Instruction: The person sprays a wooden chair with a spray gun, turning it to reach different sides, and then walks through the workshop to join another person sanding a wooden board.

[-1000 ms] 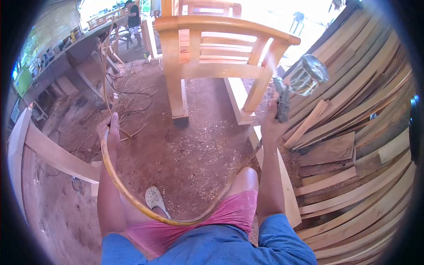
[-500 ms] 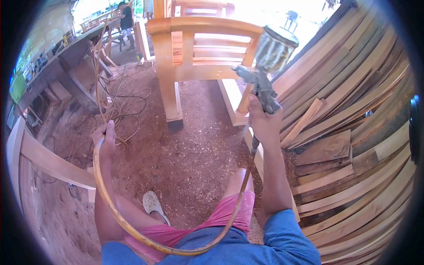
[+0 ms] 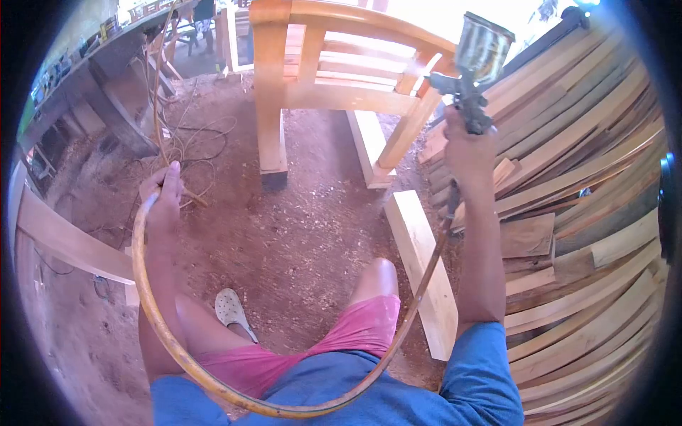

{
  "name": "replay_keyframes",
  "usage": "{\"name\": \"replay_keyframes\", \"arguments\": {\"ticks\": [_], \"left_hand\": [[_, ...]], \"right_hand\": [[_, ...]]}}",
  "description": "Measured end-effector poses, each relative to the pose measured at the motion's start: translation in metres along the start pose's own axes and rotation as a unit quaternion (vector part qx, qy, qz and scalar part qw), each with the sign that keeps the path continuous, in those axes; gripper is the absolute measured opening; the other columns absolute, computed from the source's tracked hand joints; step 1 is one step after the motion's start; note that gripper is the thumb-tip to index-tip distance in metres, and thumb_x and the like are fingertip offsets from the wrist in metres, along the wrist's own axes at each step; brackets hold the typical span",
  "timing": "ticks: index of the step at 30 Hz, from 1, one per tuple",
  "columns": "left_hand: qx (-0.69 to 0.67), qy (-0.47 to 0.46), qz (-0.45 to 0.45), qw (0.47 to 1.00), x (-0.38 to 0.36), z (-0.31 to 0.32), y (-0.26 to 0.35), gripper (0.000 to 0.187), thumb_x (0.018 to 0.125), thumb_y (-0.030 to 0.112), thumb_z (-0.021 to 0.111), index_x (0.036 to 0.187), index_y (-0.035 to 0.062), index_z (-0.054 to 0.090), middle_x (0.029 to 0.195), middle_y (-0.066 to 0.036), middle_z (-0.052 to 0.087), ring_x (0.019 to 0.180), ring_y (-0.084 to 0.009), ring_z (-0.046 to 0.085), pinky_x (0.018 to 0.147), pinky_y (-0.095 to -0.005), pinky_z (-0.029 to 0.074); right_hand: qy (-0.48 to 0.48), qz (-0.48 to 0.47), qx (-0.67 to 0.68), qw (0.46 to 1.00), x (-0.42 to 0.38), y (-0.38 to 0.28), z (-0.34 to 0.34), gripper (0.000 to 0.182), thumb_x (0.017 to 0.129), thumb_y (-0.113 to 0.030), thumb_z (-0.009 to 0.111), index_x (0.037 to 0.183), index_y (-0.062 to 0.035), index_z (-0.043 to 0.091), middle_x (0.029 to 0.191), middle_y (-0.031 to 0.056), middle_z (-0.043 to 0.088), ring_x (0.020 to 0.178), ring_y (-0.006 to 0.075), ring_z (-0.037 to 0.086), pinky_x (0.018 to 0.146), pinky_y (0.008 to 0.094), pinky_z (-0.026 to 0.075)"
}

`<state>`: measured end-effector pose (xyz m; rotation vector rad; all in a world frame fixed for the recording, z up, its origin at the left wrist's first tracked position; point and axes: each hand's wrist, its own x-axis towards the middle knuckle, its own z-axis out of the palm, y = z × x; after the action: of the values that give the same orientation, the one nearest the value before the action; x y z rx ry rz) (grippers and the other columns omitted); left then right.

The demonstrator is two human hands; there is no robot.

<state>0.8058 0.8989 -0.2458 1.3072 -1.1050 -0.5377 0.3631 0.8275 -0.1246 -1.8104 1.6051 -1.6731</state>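
My right hand is closed round the handle of a spray gun, which has a stained metal cup on top. The gun's nozzle points left at the end of a varnished wooden bench, close to its armrest and slats. A faint pale haze hangs near the nozzle. From the gun's handle a yellow-brown air hose loops down across my lap and up to the left. My left hand grips this hose, with its fingers wrapped round it.
Stacked planks fill the right side. A squared timber lies on the dirt floor by my right leg. Tangled hose lies at the left, below a long workbench. A curved wooden piece stands at far left. A person is in the background.
The spray gun in my right hand has moved right along the bench end. My view has shifted, and more of the squared timber shows. Both hands keep their holds.
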Motion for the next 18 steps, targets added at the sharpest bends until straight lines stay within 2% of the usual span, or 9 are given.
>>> {"name": "replay_keyframes", "arguments": {"ticks": [1,4,7,10,12,14,16,18], "left_hand": [[0.006,-0.002,0.001,1.000,0.002,-0.001,0.000,0.043,0.099,0.024,0.057,0.060,0.0116,0.042,0.058,0.008,0.037,0.051,-0.0028,0.031,0.047,-0.0233,0.023],[0.016,-0.012,0.013,1.000,0.003,0.003,0.000,0.043,0.099,0.025,0.056,0.060,0.0102,0.042,0.058,0.008,0.036,0.052,-0.0027,0.031,0.047,-0.0239,0.022],[0.036,-0.032,-0.003,0.999,0.002,0.009,0.002,0.043,0.098,0.024,0.056,0.061,0.0083,0.043,0.058,0.007,0.036,0.054,-0.0032,0.030,0.048,-0.0249,0.023],[0.063,-0.045,-0.008,0.997,0.001,0.015,0.004,0.042,0.098,0.024,0.056,0.061,0.0070,0.043,0.059,0.007,0.035,0.055,-0.0038,0.030,0.049,-0.0259,0.023],[0.062,-0.049,0.001,0.997,0.003,0.017,0.001,0.042,0.098,0.024,0.056,0.061,0.0066,0.043,0.059,0.007,0.035,0.055,-0.0041,0.030,0.049,-0.0262,0.024],[0.043,-0.048,0.015,0.998,0.004,0.016,-0.007,0.042,0.097,0.024,0.057,0.061,0.0065,0.044,0.059,0.007,0.035,0.055,-0.0043,0.031,0.050,-0.0263,0.024],[0.031,-0.044,0.004,0.999,0.002,0.016,-0.006,0.042,0.097,0.024,0.057,0.061,0.0065,0.044,0.059,0.007,0.036,0.056,-0.0043,0.032,0.050,-0.0261,0.025],[0.037,-0.039,0.000,0.999,-0.002,0.016,-0.001,0.042,0.097,0.024,0.058,0.061,0.0066,0.045,0.059,0.007,0.038,0.056,-0.0043,0.033,0.050,-0.0259,0.026]], "right_hand": [[0.028,-0.021,-0.048,0.998,0.004,0.005,-0.009,0.021,0.092,-0.022,0.066,0.091,-0.0006,0.065,0.070,0.0000,0.058,0.061,0.0094,0.053,0.058,0.0272,0.043],[0.037,0.044,-0.108,0.992,0.008,-0.004,-0.039,0.029,0.090,-0.022,0.066,0.101,0.0045,0.066,0.075,0.0087,0.065,0.070,0.0154,0.059,0.067,0.0345,0.047],[0.063,0.026,-0.164,0.984,0.027,0.025,-0.067,0.031,0.091,-0.021,0.064,0.107,0.0058,0.064,0.080,0.0114,0.065,0.075,0.0175,0.059,0.072,0.0349,0.048],[0.038,-0.008,-0.181,0.983,0.039,0.029,-0.085,0.033,0.091,-0.021,0.065,0.108,0.0064,0.063,0.083,0.0118,0.065,0.079,0.0197,0.061,0.075,0.0349,0.047],[0.050,-0.029,-0.210,0.976,0.048,0.036,-0.089,0.031,0.090,-0.022,0.065,0.104,0.0061,0.064,0.077,0.0094,0.063,0.074,0.0197,0.060,0.071,0.0348,0.047],[0.045,-0.022,-0.183,0.982,0.049,0.035,-0.087,0.026,0.090,-0.022,0.065,0.095,0.0026,0.062,0.070,0.0056,0.058,0.061,0.0156,0.055,0.058,0.0317,0.042],[0.018,0.017,-0.100,0.995,0.049,0.029,-0.078,0.021,0.092,-0.023,0.064,0.083,-0.0042,0.059,0.061,0.0003,0.050,0.042,0.0072,0.044,0.037,0.0255,0.032],[-0.011,0.063,-0.059,0.996,0.040,-0.003,-0.058,0.021,0.092,-0.023,0.064,0.082,-0.0059,0.057,0.060,-0.0005,0.048,0.039,0.0058,0.041,0.033,0.0238,0.029]]}}
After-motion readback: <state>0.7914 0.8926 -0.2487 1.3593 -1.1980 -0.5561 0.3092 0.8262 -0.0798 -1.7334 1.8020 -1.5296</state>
